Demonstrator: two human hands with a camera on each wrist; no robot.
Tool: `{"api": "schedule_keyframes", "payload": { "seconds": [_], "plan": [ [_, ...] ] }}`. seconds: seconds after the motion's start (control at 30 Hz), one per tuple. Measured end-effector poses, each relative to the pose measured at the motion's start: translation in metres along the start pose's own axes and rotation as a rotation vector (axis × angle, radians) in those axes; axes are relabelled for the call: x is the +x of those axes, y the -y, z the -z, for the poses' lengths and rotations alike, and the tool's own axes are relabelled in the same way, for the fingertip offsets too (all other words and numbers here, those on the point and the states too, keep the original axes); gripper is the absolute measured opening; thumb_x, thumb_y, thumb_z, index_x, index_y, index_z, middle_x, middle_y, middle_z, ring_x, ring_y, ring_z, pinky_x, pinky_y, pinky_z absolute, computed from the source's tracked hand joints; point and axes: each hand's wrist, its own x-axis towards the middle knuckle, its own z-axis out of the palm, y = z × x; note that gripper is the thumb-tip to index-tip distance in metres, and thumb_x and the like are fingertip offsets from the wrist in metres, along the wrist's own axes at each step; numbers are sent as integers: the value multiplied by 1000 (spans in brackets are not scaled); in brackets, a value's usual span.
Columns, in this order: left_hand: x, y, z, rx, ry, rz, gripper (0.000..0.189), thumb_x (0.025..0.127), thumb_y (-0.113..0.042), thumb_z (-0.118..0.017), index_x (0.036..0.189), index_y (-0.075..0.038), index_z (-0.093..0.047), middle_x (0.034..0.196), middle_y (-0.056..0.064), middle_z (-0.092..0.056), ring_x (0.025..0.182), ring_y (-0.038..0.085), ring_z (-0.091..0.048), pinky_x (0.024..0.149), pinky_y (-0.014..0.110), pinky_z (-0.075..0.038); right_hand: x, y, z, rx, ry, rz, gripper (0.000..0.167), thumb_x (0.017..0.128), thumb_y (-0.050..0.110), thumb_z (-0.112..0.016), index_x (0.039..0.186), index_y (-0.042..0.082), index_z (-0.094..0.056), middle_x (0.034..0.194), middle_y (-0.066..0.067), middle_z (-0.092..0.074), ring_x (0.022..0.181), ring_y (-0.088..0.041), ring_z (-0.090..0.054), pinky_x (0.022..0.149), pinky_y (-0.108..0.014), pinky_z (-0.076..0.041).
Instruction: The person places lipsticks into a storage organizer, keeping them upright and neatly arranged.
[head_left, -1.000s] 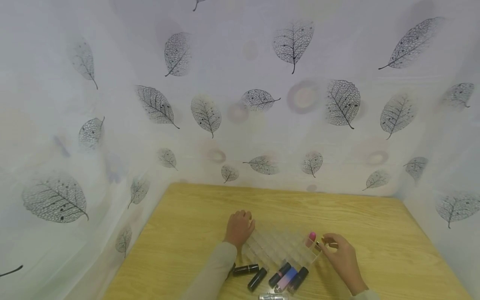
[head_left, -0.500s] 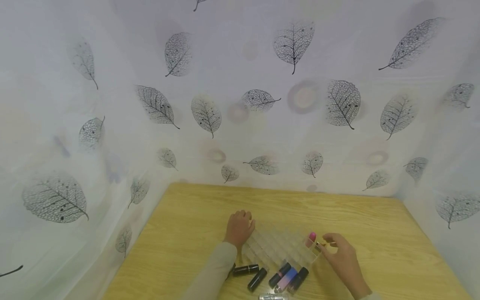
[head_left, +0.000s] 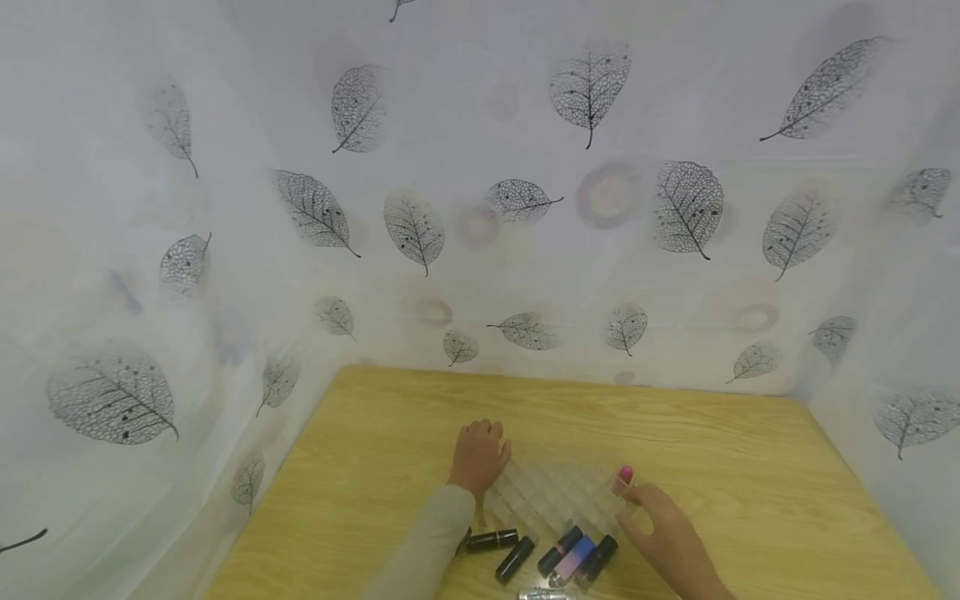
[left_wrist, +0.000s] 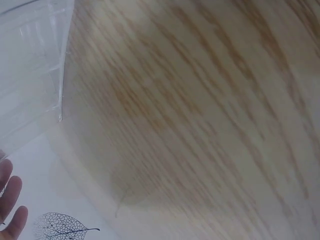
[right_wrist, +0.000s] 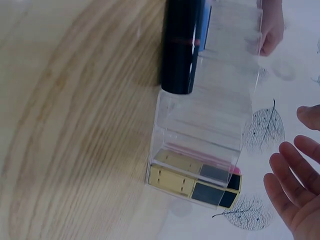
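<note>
My left hand [head_left: 477,458] rests at the left end of a clear plastic lipstick organizer [head_left: 558,487] with rows of compartments. Its fingers [left_wrist: 11,197] show loosely extended below the organizer's corner in the left wrist view. At the other end, my right hand [head_left: 663,533] hovers, holding nothing; the right wrist view has its fingers [right_wrist: 287,177] spread apart from the organizer. A gold and black lipstick [right_wrist: 172,181] stands in the end compartment. Beside it, a lipstick with a bright pink top [head_left: 623,478] occupies another compartment.
Several lipsticks lie on the wooden table [head_left: 390,417] before the organizer, among them a black tube [head_left: 514,559], a blue-pink tube [head_left: 572,560] and another black one [head_left: 597,558]. A silver tube [head_left: 546,594] is cut off at the bottom edge. Leaf-patterned sheeting [head_left: 450,125] surrounds the table.
The right hand has let go of the gold and black lipstick at the organizer's end compartment and shifted slightly down and left. The left hand stays in place.
</note>
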Motion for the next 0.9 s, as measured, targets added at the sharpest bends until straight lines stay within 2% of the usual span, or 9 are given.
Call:
{"api": "schedule_keyframes", "payload": {
  "seconds": [0.17, 0.23, 0.37, 0.47, 0.63, 0.77, 0.9],
  "plan": [
    [1, 1, -1, 5, 5, 11, 22, 80, -33, -67, 85, -13, -62, 74, 2, -61, 69, 18, -57, 65, 34, -47, -7, 7, -3, -29, 7, 139, 47, 54, 11, -85, 97, 9, -65, 96, 2, -67, 88, -20, -64, 75, -27, -53],
    [0, 1, -2, 1, 16, 20, 23, 80, -33, -66, 88, -13, -62, 75, 3, -61, 71, 18, -57, 65, 34, -47, -8, 8, -6, -22, -6, 225, 41, 59, 19, -83, 95, 10, -65, 95, 3, -66, 87, -20, -64, 77, -22, -52],
    [0, 1, -3, -10, 24, 25, 23, 80, -33, -66, 93, -14, -62, 77, 2, -59, 72, 18, -55, 65, 33, -46, -9, 7, -14, 73, -17, 394, 30, 72, 31, -76, 92, 11, -66, 91, 5, -64, 81, -13, -62, 83, -11, -45],
    [0, 1, -4, -23, 22, 20, 23, 79, -31, -67, 95, -16, -62, 79, 2, -58, 71, 18, -53, 63, 33, -45, -10, 8, -19, 116, 16, 487, 28, 73, 31, -76, 89, 11, -65, 87, 6, -62, 77, -9, -60, 77, -13, -45],
    [0, 1, -5, -38, 44, 27, 23, 81, -30, -66, 100, -18, -62, 86, 3, -58, 75, 20, -53, 65, 35, -44, -14, 15, -23, 56, 105, 555, 33, 66, 33, -78, 88, 12, -66, 86, 6, -62, 77, -9, -59, 70, -18, -47],
    [-1, 1, -9, -47, 50, 38, 24, 82, -31, -65, 103, -19, -62, 89, 4, -57, 76, 21, -52, 64, 36, -42, -17, 18, -31, 61, 125, 578, 34, 59, 29, -81, 86, 15, -67, 84, 6, -64, 76, -8, -60, 69, -18, -47],
    [-1, 1, -9, -45, 44, 40, 23, 82, -31, -65, 101, -20, -61, 89, 4, -56, 75, 20, -51, 64, 36, -40, -20, 19, -37, 65, 162, 640, 35, 66, 41, -77, 90, 17, -67, 87, 4, -66, 77, -10, -63, 70, -18, -48]
  ]
}}
